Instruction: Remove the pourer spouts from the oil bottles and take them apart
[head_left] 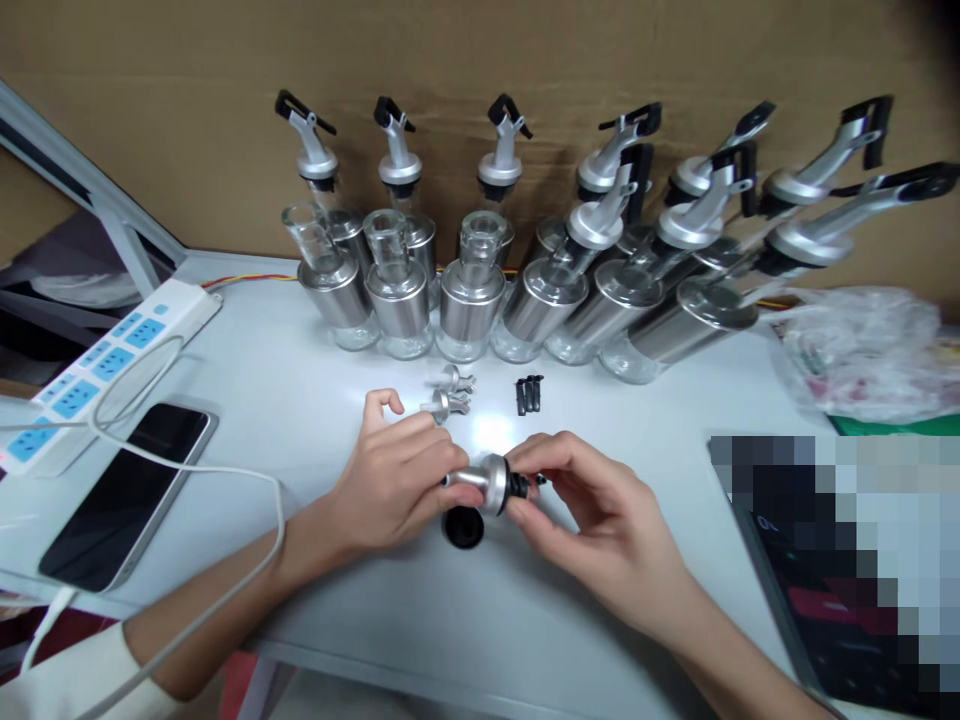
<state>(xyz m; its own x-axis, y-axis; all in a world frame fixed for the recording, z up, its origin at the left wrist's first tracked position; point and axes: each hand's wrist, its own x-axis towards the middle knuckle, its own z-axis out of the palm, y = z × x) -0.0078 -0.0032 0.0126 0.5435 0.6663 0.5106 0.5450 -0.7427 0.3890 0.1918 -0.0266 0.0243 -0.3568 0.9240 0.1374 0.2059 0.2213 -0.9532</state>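
Between my two hands lies a silver bottle pourer (493, 484) held sideways above the table. My left hand (405, 475) is closed, its thumb and fingers pinching the spout end. With thumb and fingers my right hand (600, 520) grips the black stopper end, where a small dark tip shows beside the fingers. A black round cap-like piece (463, 527) lies just below the pourer. Beyond my left hand are two loose silver spouts (450, 405), and to their right several small black levers (529, 394) lie side by side.
Behind stand glass bottles with steel sleeves; three front ones, such as this open-necked bottle (401, 310), lack pourers, others wear them. A power strip (112, 370), phone (131, 490) and white cable (277, 520) are at left. Plastic bags (870, 350) and a partly blurred dark object (810, 600) occupy the right.
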